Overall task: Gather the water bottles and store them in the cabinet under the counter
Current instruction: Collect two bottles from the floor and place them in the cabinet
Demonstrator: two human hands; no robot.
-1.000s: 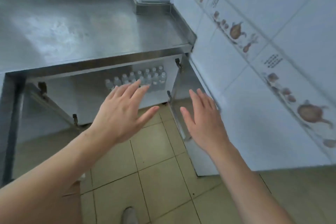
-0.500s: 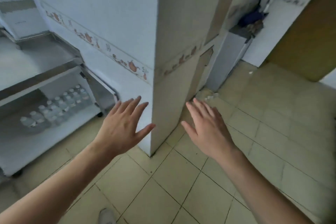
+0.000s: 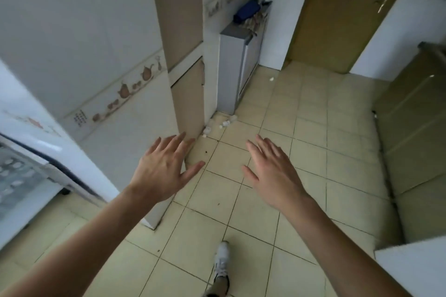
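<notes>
A: So where do the small clear plastic water bottles (image 3: 223, 124) lie from the fingers?

B: Ahead and a little left of centre, on the pale tiled floor (image 3: 253, 200) at the foot of the beige pillar (image 3: 185, 79), just beside the grey metal cabinet (image 3: 233, 65). They look toppled, but they are too small to give an axis.

A: Which hand is nearer?

B: The left hand (image 3: 164, 171), I judge; its fingertips point almost at them. The right hand (image 3: 271, 173) hangs further to the right. Both are spread wide, palms down, holding nothing.

A: Anything in the way?

B: The pillar's corner sits close to the left fingers, so a reach has to pass on its right. Otherwise floor only, with a white sneaker (image 3: 222, 261) stepping forward.

A: And the storage place?

B: At the far left edge, the open white cabinet under the worktop (image 3: 36, 176), with blurred bottle caps (image 3: 14, 171) inside.
</notes>
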